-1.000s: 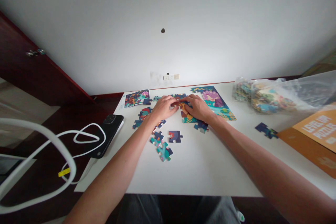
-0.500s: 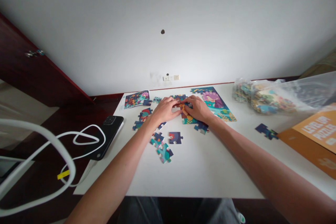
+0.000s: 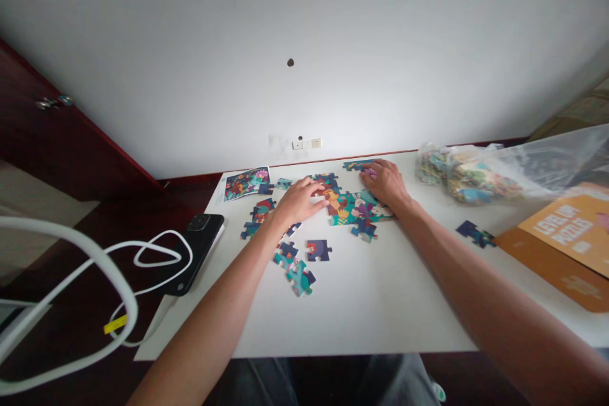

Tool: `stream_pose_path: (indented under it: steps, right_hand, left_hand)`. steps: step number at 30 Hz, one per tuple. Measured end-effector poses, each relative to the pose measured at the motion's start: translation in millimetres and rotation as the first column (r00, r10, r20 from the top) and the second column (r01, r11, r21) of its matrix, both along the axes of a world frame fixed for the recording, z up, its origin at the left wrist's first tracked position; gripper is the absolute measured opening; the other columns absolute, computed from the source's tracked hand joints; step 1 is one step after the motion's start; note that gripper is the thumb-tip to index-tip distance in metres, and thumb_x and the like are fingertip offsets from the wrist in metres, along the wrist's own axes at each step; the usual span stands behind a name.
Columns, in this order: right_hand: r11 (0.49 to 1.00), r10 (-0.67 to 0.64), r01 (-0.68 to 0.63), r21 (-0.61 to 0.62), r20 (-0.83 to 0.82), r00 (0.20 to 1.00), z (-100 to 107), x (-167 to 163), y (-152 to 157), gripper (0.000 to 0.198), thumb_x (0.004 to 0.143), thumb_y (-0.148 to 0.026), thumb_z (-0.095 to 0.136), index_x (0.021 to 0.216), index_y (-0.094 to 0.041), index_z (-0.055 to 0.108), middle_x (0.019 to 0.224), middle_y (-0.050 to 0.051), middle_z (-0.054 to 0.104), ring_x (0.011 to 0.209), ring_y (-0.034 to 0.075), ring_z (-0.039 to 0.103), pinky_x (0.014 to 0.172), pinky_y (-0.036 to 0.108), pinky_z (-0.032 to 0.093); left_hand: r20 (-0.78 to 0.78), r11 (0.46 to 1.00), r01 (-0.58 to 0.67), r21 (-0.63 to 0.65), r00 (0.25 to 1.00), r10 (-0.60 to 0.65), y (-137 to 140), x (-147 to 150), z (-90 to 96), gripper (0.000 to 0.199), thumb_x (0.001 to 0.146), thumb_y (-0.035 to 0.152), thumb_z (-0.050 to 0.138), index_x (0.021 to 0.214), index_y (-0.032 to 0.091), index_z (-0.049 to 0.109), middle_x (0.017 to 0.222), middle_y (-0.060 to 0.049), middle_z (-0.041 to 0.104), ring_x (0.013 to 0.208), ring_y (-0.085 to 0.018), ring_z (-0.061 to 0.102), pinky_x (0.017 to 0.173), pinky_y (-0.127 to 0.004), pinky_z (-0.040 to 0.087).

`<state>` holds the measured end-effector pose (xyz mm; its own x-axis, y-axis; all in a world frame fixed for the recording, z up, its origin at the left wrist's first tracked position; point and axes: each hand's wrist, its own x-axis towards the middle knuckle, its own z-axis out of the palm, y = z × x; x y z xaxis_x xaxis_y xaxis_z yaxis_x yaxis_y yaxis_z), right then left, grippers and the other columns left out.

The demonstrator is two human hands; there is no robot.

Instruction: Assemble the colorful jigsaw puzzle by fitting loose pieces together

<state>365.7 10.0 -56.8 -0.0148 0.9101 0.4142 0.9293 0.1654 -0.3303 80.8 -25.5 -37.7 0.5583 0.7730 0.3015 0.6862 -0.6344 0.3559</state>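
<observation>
A partly joined jigsaw puzzle (image 3: 343,208) with bright pictures lies flat at the back of the white table. My left hand (image 3: 299,200) rests at its left edge, fingers stretched forward and thumb held apart. Over the puzzle's upper right part lies my right hand (image 3: 387,185), its spread fingers touching the surface and hiding some of the picture. A dark blue puzzle piece with red (image 3: 318,250) sits alone nearer to me. Beside it is a teal clump of pieces (image 3: 299,278). Another piece (image 3: 365,230) touches or nearly touches the puzzle's lower edge.
A printed reference picture (image 3: 246,183) lies at the back left. To the left are a black phone (image 3: 202,254) and a looped white cable (image 3: 118,273). Plastic bags of pieces (image 3: 480,177), an orange box (image 3: 556,247) and dark pieces (image 3: 476,235) occupy the right.
My right hand has moved right and away from me, from the puzzle's middle to its upper right, uncovering the middle pieces. My left hand stays nearly in place.
</observation>
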Motion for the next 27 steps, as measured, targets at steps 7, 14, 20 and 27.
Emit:
stream_pose_path:
  steps: [7, 14, 20, 27]
  right_hand:
    - [0.998, 0.020, -0.017, -0.059, 0.054, 0.998, -1, -4, -2, 0.043, 0.098, -0.039, 0.051, 0.130, -0.020, 0.071, 0.132, 0.011, 0.069, 0.117, 0.029, 0.063, 0.104, 0.041, 0.045]
    - [0.998, 0.004, 0.001, -0.067, 0.072, 0.997, -4, -5, -2, 0.043, 0.099, -0.039, 0.048, 0.133, -0.021, 0.068, 0.134, 0.013, 0.067, 0.120, 0.032, 0.060, 0.103, 0.045, 0.044]
    - [0.997, -0.026, 0.033, -0.073, 0.094, 0.995, -3, -10, -4, 0.044, 0.098, -0.037, 0.048, 0.135, -0.020, 0.065, 0.136, 0.015, 0.064, 0.122, 0.034, 0.058, 0.104, 0.047, 0.042]
    - [0.997, -0.037, 0.044, -0.064, 0.098, 0.994, -4, -12, -7, 0.045, 0.098, -0.037, 0.047, 0.136, -0.020, 0.063, 0.137, 0.014, 0.063, 0.125, 0.033, 0.056, 0.107, 0.046, 0.041]
  left_hand:
    - [-0.023, 1.000, -0.021, -0.015, 1.000, 0.021, 0, 0, 2.1, 0.031, 0.097, 0.041, 0.062, 0.122, 0.024, 0.070, 0.122, -0.007, 0.066, 0.113, -0.024, 0.066, 0.101, -0.037, 0.051]
    - [-0.061, 0.998, -0.063, -0.022, 0.996, 0.062, -4, 6, 4.1, 0.055, 0.085, 0.063, 0.071, 0.123, 0.024, 0.069, 0.122, -0.010, 0.064, 0.117, -0.029, 0.063, 0.104, -0.042, 0.051]
    - [-0.111, 0.999, -0.040, -0.001, 0.993, 0.040, -9, 9, 4.1, 0.068, 0.079, 0.072, 0.072, 0.125, 0.022, 0.064, 0.125, -0.013, 0.060, 0.115, -0.032, 0.062, 0.102, -0.044, 0.050]
    - [-0.155, 0.999, -0.033, -0.010, 0.987, 0.031, -14, 11, 5.1, 0.065, 0.085, 0.072, 0.064, 0.125, 0.020, 0.062, 0.124, -0.015, 0.060, 0.116, -0.032, 0.062, 0.103, -0.045, 0.050]
